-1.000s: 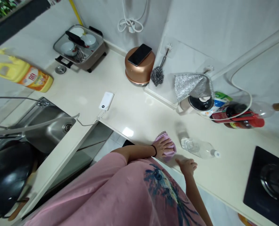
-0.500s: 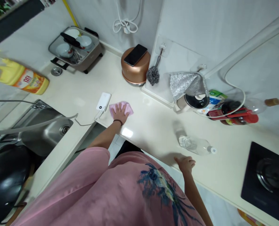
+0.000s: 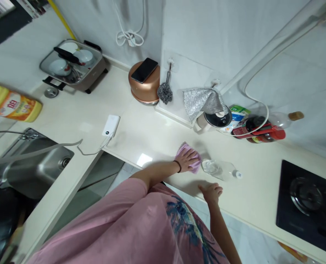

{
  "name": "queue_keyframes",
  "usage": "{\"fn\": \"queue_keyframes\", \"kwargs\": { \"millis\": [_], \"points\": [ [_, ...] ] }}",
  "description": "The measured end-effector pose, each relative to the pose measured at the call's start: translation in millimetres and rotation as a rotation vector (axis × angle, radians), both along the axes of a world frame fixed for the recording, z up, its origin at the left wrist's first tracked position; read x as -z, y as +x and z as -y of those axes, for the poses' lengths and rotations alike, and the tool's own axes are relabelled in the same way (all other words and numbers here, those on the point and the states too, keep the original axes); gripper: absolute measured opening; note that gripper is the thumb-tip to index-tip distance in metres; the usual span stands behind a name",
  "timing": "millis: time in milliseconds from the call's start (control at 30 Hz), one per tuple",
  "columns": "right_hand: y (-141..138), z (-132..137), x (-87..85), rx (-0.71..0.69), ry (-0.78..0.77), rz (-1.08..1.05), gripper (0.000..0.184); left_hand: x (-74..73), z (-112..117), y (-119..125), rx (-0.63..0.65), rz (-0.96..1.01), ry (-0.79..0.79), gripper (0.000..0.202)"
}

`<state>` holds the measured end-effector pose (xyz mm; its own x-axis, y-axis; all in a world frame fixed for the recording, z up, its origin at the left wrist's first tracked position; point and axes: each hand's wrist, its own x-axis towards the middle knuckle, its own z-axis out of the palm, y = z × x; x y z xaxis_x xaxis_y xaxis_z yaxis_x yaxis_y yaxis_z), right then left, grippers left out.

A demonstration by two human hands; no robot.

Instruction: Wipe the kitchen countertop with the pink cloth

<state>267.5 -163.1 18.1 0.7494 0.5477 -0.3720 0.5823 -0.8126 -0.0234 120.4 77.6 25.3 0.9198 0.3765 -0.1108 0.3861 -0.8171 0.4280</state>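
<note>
"So, where did the cloth [image 3: 196, 167] lie from the left grip [image 3: 186, 161]?"

"Directly underneath it, on the table [image 3: 157, 135]. Palm down, fingers spread, that grip pressed the cloth flat rather than clenching it; pink edges showed toward the wall and on the right."

"And the right grip [image 3: 211, 192]?"

"Released, as far as I could see: the thumb stuck out, the fingers curved loosely, and nothing showed in it. It was near the table's front edge; whether it touched the top, I couldn't tell."

"Which relation mattered most, then?"

"To my mind, cloth against bottle [image 3: 220, 170]. The bottle was just right of the cloth, so close that I couldn't say if they touched. Its base was at the cloth's side and its cap [image 3: 238, 174] pointed toward the stove [image 3: 285, 198], so its long axis appeared to run sideways. Whether it stood or lay, I couldn't settle."

"Which grip was nearer?"

"For the cloth, plainly the left. For the bottle, both were near: the left by its base, the right just in front of its middle. Leftward, the white charger [image 3: 111, 125] sat well apart, so I judged that side the freer one for the cloth, and the bottle's side the one that called for care."
</note>
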Motion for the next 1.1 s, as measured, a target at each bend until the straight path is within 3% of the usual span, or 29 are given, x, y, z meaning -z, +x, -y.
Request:
{"fn": "queue_keyframes", "kwargs": {
  "millis": [67,133,233,333,500,600,700,800,867,1000,1100],
  "points": [
    [-0.4,1.2,0.8,0.016,0.007,-0.004,0.134,0.0,-21.0,30.3,0.022,0.001,0.005,0.069],
    [-1.0,2.6,1.9,0.023,0.016,-0.012,0.133,-2.5,-52.4,43.6,-0.015,-0.034,-0.017,0.070],
    [-1.5,4.8,4.8,0.032,0.026,-0.005,0.133,-8.1,-109.4,27.7,-0.137,-0.102,-0.052,0.073],
    [-1.3,6.2,8.1,0.011,0.030,0.026,0.131,-14.7,-167.5,-23.3,-0.314,-0.161,-0.056,0.074],
    [-2.0,5.3,8.2,-0.049,-0.002,0.056,0.126,-25.7,-239.9,-140.9,-0.712,-0.283,-0.017,0.076],
    [-4.2,3.2,4.3,-0.076,-0.013,0.073,0.120,-28.1,-255.8,-200.8,-0.951,-0.338,-0.002,0.076],
    [-5.6,0.8,0.3,-0.068,-0.039,0.072,0.123,-26.8,-249.2,-225.0,-1.134,-0.355,0.017,0.074],
    [-4.4,0.1,-0.7,-0.033,-0.034,0.049,0.125,-24.6,-225.6,-203.6,-1.259,-0.353,0.031,0.073],
    [-3.2,0.8,0.7,-0.019,-0.017,0.032,0.125,-23.1,-203.9,-167.5,-1.217,-0.357,0.006,0.075],
    [-3.5,1.9,4.8,-0.007,-0.001,0.020,0.122,-16.4,-150.2,-63.8,-0.894,-0.295,-0.077,0.078],
    [-6.2,0.1,4.6,0.026,-0.028,0.022,0.124,-7.5,-95.0,13.7,-0.612,-0.164,-0.109,0.077]
  ]
}}
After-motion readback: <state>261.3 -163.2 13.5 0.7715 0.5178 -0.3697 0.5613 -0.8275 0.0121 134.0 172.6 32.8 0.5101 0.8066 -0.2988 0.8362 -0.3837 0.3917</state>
